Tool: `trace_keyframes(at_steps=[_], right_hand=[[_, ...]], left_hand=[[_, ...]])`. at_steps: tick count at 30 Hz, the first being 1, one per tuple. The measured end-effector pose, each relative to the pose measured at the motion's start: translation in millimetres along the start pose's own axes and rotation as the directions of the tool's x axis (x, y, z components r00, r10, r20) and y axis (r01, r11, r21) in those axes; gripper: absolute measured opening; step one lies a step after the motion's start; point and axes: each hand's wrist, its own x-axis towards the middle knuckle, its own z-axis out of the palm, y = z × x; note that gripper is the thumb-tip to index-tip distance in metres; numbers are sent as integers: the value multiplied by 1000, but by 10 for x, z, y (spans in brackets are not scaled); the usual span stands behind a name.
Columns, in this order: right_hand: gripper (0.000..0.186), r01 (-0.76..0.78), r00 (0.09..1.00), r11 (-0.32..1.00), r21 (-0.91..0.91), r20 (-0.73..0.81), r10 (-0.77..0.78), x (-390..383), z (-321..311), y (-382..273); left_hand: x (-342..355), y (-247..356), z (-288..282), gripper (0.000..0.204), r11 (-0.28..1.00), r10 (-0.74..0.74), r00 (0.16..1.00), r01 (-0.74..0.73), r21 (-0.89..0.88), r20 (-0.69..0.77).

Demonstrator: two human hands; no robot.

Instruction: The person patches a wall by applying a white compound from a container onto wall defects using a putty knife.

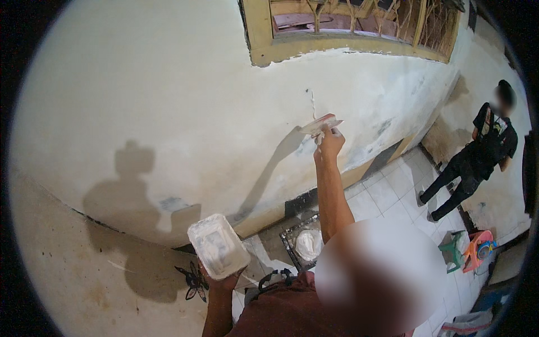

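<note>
My left hand [225, 279] grips a white rectangular plastic tub [197, 247] from below, with white paste smeared over its inside. Raised to the wall, my right hand [331, 144] pinches a flat putty scraper [323, 122] with a pale, reddish-edged blade. White paste shows around the fingers. The scraper is at or very close to the plaster wall [168, 84]; whether the blade touches cannot be told. Just above it runs a thin raised streak of white paste [313, 102], below a small dark hole. Grey patches mark the wall to the right.
A yellow window frame [348, 53] with metal bars sits above. On the floor below, a dark-edged square [292, 255] holds a white bundle [309, 245]. A person in black [477, 149] stands at right, near green [451, 251] and orange stools [477, 253]. Blur covers the lower middle.
</note>
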Motion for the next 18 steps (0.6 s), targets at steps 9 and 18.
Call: trace_keyframes(at_steps=[9,18], right_hand=[[18,520,851,723,-455,209,-481,53,744,-153],[6,620,778,590,-518,503,-377,-720,-100,-58]], left_hand=[[9,-173,-331,79,797,-141,990,107,-594,-11],[7,16,-222,76,850,-145,988,102,-517,-44]])
